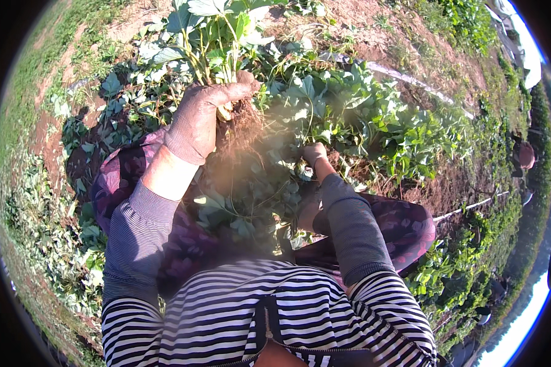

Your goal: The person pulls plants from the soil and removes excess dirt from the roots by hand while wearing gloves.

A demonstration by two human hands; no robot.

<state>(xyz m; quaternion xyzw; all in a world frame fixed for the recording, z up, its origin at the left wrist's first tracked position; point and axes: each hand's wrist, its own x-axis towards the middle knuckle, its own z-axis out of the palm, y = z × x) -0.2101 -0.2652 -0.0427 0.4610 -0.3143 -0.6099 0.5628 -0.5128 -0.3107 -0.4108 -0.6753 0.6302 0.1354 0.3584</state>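
My left hand (195, 121), in a soil-stained glove, is raised in front of me and closed around the stems of an uprooted leafy plant bunch (206, 59). Broad green leaves stick up above the fist. Below it hang thin brown roots (243, 121) with soil on them, beside a pale stem base or root. Lower and to the right, my gloved right hand (316, 153) is curled at the base of a leafy green plant (321, 108) growing in the row. Leaves and shadow hide its fingers, so what it grips cannot be told.
Cut or pulled leaves (243, 197) lie between my bent legs. A pale strip (413, 82) crosses the soil beyond the row, and another pale strip (468, 206) runs at right. Wilted plants (50, 229) cover the ground at left. Another person (523, 156) is at the far right.
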